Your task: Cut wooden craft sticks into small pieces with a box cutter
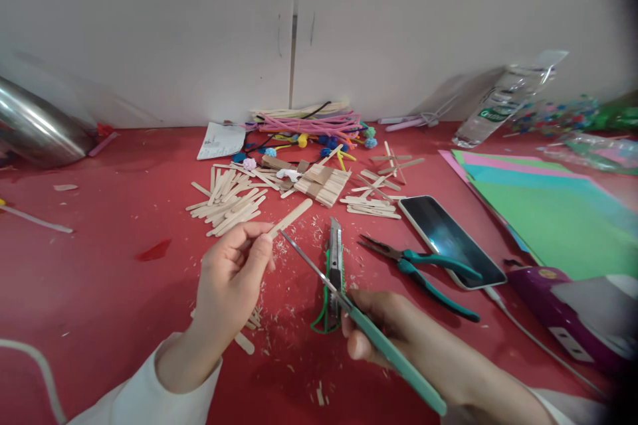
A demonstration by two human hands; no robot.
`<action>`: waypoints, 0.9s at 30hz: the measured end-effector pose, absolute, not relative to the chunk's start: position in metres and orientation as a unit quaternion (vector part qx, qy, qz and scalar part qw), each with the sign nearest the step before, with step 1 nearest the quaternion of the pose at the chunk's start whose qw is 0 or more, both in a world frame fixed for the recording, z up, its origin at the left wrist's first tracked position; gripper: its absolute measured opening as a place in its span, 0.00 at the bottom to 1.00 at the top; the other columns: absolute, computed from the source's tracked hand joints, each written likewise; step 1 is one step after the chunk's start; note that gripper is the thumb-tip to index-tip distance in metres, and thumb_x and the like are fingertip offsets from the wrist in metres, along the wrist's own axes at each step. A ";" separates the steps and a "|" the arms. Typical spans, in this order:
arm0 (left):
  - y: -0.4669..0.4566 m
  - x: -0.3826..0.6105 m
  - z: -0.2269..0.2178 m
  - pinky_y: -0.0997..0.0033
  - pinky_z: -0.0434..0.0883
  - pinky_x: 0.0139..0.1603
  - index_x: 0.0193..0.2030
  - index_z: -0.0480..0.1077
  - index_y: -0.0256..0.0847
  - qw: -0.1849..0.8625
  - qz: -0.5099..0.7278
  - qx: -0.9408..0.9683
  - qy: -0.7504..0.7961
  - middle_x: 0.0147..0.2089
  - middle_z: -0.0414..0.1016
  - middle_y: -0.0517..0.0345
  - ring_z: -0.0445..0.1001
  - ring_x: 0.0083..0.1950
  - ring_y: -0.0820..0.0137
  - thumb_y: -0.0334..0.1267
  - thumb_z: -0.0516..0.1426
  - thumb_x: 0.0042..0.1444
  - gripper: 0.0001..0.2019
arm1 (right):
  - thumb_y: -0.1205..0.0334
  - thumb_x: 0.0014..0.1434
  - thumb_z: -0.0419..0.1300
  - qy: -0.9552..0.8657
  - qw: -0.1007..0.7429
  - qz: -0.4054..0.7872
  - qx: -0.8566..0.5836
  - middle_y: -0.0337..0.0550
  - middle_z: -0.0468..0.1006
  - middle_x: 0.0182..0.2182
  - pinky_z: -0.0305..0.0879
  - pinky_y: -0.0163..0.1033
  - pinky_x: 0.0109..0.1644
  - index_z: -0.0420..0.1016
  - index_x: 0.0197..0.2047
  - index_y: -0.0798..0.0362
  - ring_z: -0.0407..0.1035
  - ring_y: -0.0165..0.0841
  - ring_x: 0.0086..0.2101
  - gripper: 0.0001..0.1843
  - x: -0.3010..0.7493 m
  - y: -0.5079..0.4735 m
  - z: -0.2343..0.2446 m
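Observation:
My left hand (232, 272) pinches one wooden craft stick (292, 217) by its near end, holding it over the red table (100, 226). My right hand (393, 329) grips a slim metal file with a teal handle (399, 358); the file's tip (294, 246) touches the stick near my left fingers. Wood shavings (294, 265) lie scattered beneath both hands. A utility knife (333, 265) with a green loop lies just beyond my right hand.
A heap of craft sticks (226, 202), a glued stick panel (321, 184), pipe cleaners and pompoms (312, 129) lie ahead. Teal-handled pliers (423, 272), a phone (448, 239), coloured paper (548, 206) and a purple device (578, 309) sit right. A plastic bottle (498, 106) lies by the wall.

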State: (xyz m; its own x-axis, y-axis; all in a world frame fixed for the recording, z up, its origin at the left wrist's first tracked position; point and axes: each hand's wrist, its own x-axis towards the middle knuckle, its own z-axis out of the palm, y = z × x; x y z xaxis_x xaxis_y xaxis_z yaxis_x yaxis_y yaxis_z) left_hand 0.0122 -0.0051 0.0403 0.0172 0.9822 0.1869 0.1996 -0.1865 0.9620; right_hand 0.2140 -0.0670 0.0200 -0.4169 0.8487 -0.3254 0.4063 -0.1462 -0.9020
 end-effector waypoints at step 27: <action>-0.008 0.009 0.038 0.81 0.61 0.17 0.35 0.69 0.40 0.387 0.477 0.608 0.503 0.19 0.65 0.66 0.61 0.18 0.78 0.37 0.54 0.56 0.05 | 0.35 0.49 0.57 -0.627 0.182 0.519 -0.551 0.31 0.54 0.19 0.46 0.31 0.22 0.61 0.23 0.52 0.47 0.26 0.22 0.27 0.209 -0.066 0.022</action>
